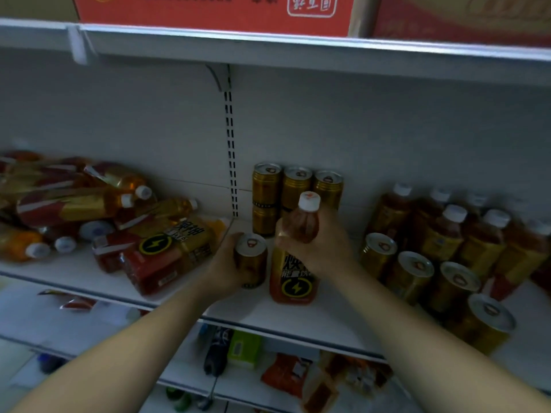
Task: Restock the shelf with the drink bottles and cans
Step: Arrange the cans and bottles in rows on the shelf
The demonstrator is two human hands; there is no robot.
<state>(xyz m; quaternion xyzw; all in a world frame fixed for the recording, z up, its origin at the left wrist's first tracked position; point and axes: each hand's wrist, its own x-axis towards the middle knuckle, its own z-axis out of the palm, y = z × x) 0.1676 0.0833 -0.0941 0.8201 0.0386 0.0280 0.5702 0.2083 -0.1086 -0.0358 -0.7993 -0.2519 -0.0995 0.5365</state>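
Shelf (167, 296) of white metal carries all the drink stock; a slotted upright (231, 162) on its back wall serves as the reference landmark.

Just right of the upright's foot, against the back wall, stand gold cans (295, 186) in three columns; the leftmost column is clearly two cans high. In front of the upright's foot, the left hand (223, 263) is wrapped around a single gold can (252, 259), which stands upright on the shelf with its pull-tab top showing. Immediately right of that can, and touching or nearly touching it, stands a bottle (293, 257) of amber-brown liquid with a white cap and a lightning-bolt label. The right hand (316, 242) is closed around its shoulder from the right, below the cap.

Left of the upright, a heap of bottles (89, 204) lies on its side; these hold amber or orange liquid and have white caps, some of them bound in shrink-wrapped packs. Well right of the upright, upright capped bottles (447, 231) of dark amber liquid stand at the back, with a diagonal row of cans (417, 275) in front of them.

Above the upright, on the upper shelf, sits a red carton (214, 13); its contents are not visible.
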